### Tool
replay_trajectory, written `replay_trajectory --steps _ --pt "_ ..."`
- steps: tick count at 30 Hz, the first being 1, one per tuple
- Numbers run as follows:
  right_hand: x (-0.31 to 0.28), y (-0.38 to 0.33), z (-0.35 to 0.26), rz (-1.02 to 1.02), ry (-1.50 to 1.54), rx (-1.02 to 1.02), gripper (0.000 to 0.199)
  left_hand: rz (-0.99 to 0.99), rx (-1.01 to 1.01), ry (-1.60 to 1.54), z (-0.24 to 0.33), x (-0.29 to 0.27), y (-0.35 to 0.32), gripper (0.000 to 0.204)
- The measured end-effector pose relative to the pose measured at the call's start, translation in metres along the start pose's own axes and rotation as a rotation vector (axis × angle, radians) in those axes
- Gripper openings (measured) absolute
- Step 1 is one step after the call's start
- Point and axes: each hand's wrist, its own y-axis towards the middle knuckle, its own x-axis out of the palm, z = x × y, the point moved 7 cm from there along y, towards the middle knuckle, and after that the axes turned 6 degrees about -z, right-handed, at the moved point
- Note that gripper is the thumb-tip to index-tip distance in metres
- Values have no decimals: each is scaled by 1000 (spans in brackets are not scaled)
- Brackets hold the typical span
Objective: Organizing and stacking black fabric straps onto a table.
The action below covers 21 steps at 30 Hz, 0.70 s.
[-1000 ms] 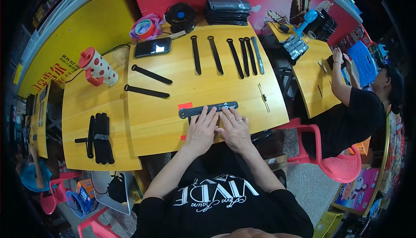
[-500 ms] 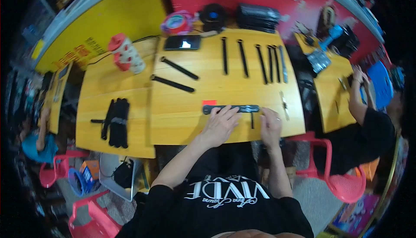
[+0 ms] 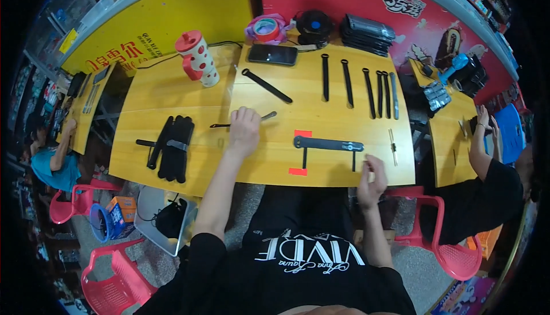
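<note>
Knuckles up, my left hand (image 3: 244,131) closes over the middle of a slim black strap (image 3: 268,115), whose two ends stick out either side. Another black strap (image 3: 267,85) with a looped end lies slanted beyond it. In front of me rests a flat dark grey band (image 3: 327,143) with a small light label; two thin black strips (image 3: 354,161) extend from its near side. Red tape pieces (image 3: 298,171) mark the table by its left end. My right hand (image 3: 372,183) hovers just right of the band, fingers loosely bent and apart, holding nothing visible.
More black straps (image 3: 347,84) stand in a row at the far right, with metal tweezers (image 3: 393,147) nearer. A phone (image 3: 272,55), tape rolls (image 3: 266,29) and stacked black packs (image 3: 368,34) line the back. Black gloves (image 3: 176,149) and a spotted tumbler (image 3: 199,58) occupy the left table.
My left hand has left the band and gone left onto the nearer slanted strap, which has turned. My right hand has drawn slightly away from the band. The view has shifted.
</note>
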Motion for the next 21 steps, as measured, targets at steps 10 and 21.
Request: replay_trajectory --steps 10,21 --pt "40 -3 -78 -502 473 15 20 -203 282 -431 159 -86 -28 14" --pt "-15 -42 3 -260 499 476 15 -897 -559 -1474 110 -30 -60 8"
